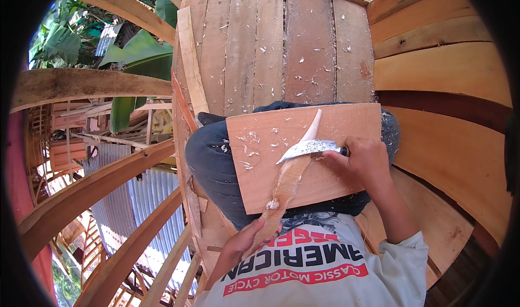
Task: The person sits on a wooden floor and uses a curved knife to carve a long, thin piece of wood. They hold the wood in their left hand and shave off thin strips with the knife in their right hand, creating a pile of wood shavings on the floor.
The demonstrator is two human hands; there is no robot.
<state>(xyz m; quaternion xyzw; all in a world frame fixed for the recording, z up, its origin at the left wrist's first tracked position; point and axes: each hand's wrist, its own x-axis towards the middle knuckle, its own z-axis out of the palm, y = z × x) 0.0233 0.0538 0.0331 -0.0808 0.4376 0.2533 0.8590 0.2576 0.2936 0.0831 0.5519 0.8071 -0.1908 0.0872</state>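
A long, curved piece of wood (287,178) lies slantwise over a flat wooden board (346,124) on my lap. Its far end tapers to a pale, freshly cut point; the near part is browner and rougher. My left hand (250,235) is wrapped round the near end, close to my shirt. In my right hand (364,159) is a knife (311,147) with a broad curved blade and a dark handle, mostly hidden by my fingers. The blade lies across the wood at mid-length, its tip pointing left. Small shavings (248,139) are scattered on the board's left side.
I sit cross-legged on a plank floor (238,52) strewn with shavings. Loose wooden strips (192,63) lie along its left edge, beside open slatted railing (103,190). A plank wall (444,74) rises on the right. Corrugated metal sheets (146,198) and banana leaves (143,55) show outside.
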